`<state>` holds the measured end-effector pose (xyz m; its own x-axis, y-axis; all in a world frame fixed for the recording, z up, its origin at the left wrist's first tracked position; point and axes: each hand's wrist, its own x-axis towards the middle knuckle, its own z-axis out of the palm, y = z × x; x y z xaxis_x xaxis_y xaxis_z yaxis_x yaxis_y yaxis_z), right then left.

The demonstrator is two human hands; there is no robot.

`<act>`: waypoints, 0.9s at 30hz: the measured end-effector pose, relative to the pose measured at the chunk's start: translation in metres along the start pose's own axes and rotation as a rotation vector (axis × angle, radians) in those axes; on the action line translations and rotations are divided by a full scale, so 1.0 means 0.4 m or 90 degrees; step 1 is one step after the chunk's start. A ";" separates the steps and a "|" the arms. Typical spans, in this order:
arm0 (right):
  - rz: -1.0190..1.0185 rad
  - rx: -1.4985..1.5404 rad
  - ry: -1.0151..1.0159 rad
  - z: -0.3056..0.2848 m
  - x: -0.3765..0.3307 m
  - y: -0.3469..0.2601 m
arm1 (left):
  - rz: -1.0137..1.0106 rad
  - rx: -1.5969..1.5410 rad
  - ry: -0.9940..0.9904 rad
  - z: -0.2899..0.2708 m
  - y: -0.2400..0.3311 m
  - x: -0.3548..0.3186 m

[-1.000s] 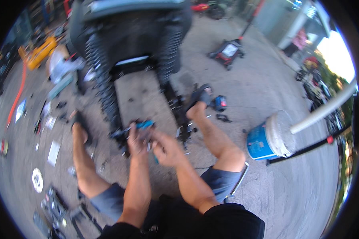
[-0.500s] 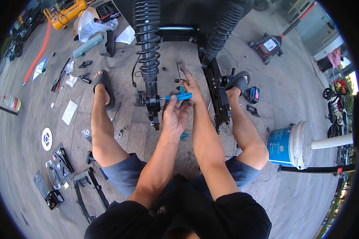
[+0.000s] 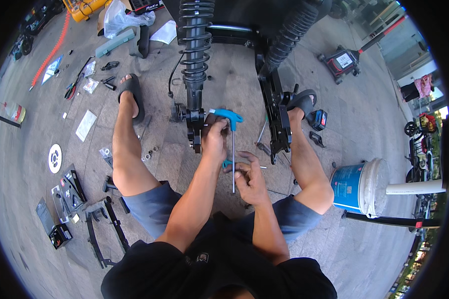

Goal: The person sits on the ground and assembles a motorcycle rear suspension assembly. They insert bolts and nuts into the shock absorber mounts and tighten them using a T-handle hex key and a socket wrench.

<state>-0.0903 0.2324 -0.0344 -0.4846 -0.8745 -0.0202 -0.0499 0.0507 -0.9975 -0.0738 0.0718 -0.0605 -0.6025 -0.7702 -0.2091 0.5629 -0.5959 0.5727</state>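
Note:
My left hand [image 3: 214, 140] is closed on a blue T-handle hex key [image 3: 228, 116], just right of the left fork leg's clamp [image 3: 195, 119]. Its long metal shaft points down toward me. Beside the lower shaft is my right hand [image 3: 252, 182], its fingers loosely curled and apart; whether they touch the shaft is unclear. A second blue-handled tool [image 3: 227, 163] lies on the paving, partly hidden behind my right hand. Black coil springs [image 3: 194, 50] surround the left leg above the clamp. The right leg's black bracket [image 3: 277, 112] stands apart from both hands.
A blue and white bucket [image 3: 349, 187] stands right of my knee, a red floor jack [image 3: 341, 62] at far right. Small washers [image 3: 147, 157], pliers [image 3: 71, 90] and a white slotted disc [image 3: 55, 158] lie at left. Black frame parts [image 3: 105, 226] rest near my left thigh.
The hex key has turned from its shaft pointing away to pointing toward me. My right hand has drawn back from beside the handle to the shaft's lower end. The view has shifted slightly.

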 end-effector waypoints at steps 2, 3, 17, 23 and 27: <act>-0.080 -0.100 -0.054 -0.006 0.044 -0.073 | -0.013 -0.094 -0.031 0.005 -0.010 0.004; -0.134 -0.147 -0.045 -0.011 0.066 -0.111 | -0.028 -0.142 -0.055 0.008 -0.012 0.007; -0.288 -0.341 0.256 -0.035 0.234 -0.078 | 0.036 -0.236 -0.086 0.013 -0.045 0.007; -0.326 -0.299 0.207 -0.046 0.250 -0.048 | 0.036 -0.228 -0.075 0.009 -0.042 0.006; -0.326 -0.243 0.201 -0.043 0.252 -0.045 | 0.052 -0.207 -0.092 0.006 -0.039 0.004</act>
<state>-0.1532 0.1515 -0.0171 -0.5453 -0.6549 0.5232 -0.6135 -0.1135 -0.7815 -0.0849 0.0805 -0.0681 -0.6087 -0.7920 -0.0462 0.7490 -0.5929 0.2958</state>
